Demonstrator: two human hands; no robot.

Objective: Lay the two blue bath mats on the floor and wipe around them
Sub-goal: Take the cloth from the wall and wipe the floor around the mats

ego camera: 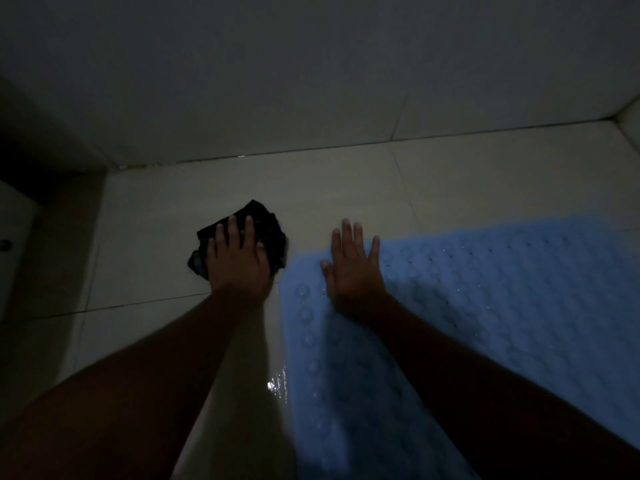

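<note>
The room is dim. The floor (pixel 346 181) is laid with large pale tiles whose thin grout lines run left to right and near to far. A tiled wall (pixel 277 81) rises at the far side, dark along the joint where it meets the floor, and a second wall (pixel 632 116) closes the far right corner. At the left edge stands a pale fixture (pixel 14 244), too dark to tell what it is.

One blue mat (pixel 502 306) lies flat on the floor at the right, its surface studded with round bumps. The right hand (pixel 353 271) rests on its far left corner, fingers straight and spread, gripping nothing.

Just left of the mat, a dark cloth (pixel 265 218) lies bunched on the tile. The left hand (pixel 239 261) presses down on it with fingers extended, not curled round it.

Nearer, a wet patch (pixel 277 384) glints on the floor along the mat's left edge.
</note>
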